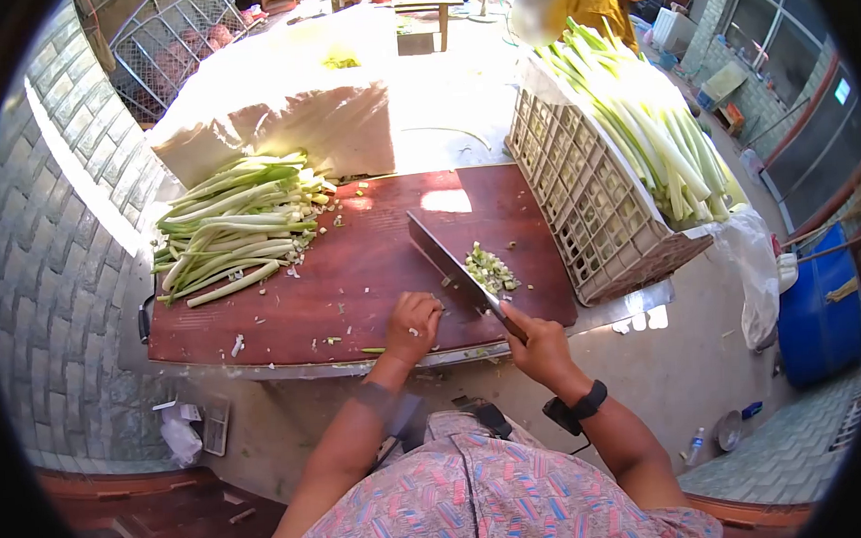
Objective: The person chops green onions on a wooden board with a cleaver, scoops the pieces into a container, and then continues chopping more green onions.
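Observation:
My right hand (542,349) is wrapped round the handle of a cleaver (447,265), whose blade points up and left over the red board (353,273). Right beside the blade lies a small heap of chopped scallion (491,269). My left hand (416,323) rests near the front edge of the board, left of the cleaver, with its fingers curled; whatever it holds, if anything, is hidden. A pile of scallions (234,226) lies at the board's left end, with cut bits scattered around it.
A plastic crate (592,192) full of long scallions (652,126) leans at the right end. Behind the board stands a covered stack (316,129). A person (597,7) is at the back right. A blue barrel (822,307) stands far right.

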A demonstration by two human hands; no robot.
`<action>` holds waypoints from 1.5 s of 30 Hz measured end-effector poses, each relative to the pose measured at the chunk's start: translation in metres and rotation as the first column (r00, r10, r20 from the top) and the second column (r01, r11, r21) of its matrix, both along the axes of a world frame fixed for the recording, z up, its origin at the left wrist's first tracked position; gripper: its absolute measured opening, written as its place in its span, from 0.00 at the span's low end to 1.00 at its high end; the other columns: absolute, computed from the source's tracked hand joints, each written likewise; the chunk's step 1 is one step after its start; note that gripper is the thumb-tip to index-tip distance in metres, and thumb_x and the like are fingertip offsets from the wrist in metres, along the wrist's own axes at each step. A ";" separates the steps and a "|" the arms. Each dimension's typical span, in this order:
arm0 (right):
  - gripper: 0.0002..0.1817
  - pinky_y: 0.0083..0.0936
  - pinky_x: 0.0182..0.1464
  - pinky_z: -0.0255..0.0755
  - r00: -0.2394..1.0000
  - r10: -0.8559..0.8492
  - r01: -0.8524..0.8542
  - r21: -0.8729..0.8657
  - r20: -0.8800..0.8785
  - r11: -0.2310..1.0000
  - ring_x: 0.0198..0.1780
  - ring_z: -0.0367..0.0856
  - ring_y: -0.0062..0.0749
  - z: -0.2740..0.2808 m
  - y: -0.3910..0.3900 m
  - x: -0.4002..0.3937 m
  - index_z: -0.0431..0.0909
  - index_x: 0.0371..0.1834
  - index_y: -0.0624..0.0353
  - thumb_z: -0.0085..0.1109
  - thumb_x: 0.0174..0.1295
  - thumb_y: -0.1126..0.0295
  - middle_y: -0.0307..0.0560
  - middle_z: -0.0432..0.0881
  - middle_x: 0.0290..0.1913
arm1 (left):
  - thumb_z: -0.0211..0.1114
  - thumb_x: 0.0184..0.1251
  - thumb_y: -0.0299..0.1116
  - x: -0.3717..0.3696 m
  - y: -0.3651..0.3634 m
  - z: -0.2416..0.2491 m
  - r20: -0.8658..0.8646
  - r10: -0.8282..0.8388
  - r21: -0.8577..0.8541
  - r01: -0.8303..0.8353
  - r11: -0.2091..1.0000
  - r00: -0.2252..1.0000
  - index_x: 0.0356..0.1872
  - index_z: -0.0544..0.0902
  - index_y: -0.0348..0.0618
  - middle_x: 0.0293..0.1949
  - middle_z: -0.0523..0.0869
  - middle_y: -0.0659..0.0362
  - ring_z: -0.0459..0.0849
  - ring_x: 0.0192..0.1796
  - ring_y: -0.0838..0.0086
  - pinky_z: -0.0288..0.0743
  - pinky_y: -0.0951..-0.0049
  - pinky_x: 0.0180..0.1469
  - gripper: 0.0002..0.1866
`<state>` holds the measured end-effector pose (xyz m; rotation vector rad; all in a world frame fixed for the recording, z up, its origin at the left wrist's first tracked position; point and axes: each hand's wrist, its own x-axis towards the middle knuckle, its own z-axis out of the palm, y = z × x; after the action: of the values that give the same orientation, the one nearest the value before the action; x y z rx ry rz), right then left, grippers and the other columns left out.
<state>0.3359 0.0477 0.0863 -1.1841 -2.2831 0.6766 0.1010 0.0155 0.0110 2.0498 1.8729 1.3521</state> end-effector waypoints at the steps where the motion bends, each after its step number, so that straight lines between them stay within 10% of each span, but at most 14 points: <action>1: 0.28 0.36 0.35 0.76 1.000 0.011 -0.011 -0.005 -0.005 1.000 0.32 0.83 0.53 0.000 -0.002 0.001 0.77 0.62 0.49 0.63 0.54 0.76 0.60 0.82 0.30 | 0.68 0.49 0.22 -0.001 -0.001 -0.001 0.013 0.007 0.005 -0.007 1.000 1.000 0.30 0.81 0.42 0.36 0.82 0.57 0.79 0.41 0.58 0.75 0.63 0.43 0.07; 18: 0.30 0.42 0.32 0.75 0.971 0.150 -0.146 -0.033 0.185 0.989 0.29 0.82 0.53 0.021 -0.020 -0.012 0.75 0.64 0.47 0.63 0.53 0.75 0.57 0.81 0.27 | 0.65 0.51 0.23 -0.002 -0.003 -0.002 -0.007 0.036 0.011 -0.036 0.999 0.999 0.28 0.79 0.41 0.31 0.76 0.53 0.76 0.38 0.56 0.73 0.61 0.41 0.04; 45: 0.28 0.42 0.31 0.74 0.991 0.135 -0.135 -0.061 -0.002 0.989 0.27 0.81 0.51 0.031 -0.028 0.007 0.76 0.63 0.44 0.63 0.55 0.71 0.53 0.81 0.25 | 0.65 0.49 0.21 -0.003 -0.005 -0.012 0.024 0.050 0.047 -0.051 0.998 0.998 0.28 0.80 0.40 0.33 0.80 0.53 0.78 0.40 0.55 0.75 0.60 0.42 0.05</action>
<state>0.3426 0.0193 0.1169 -1.0648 -2.3759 0.7999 0.0977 0.0106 -0.0014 2.0125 1.9145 1.4390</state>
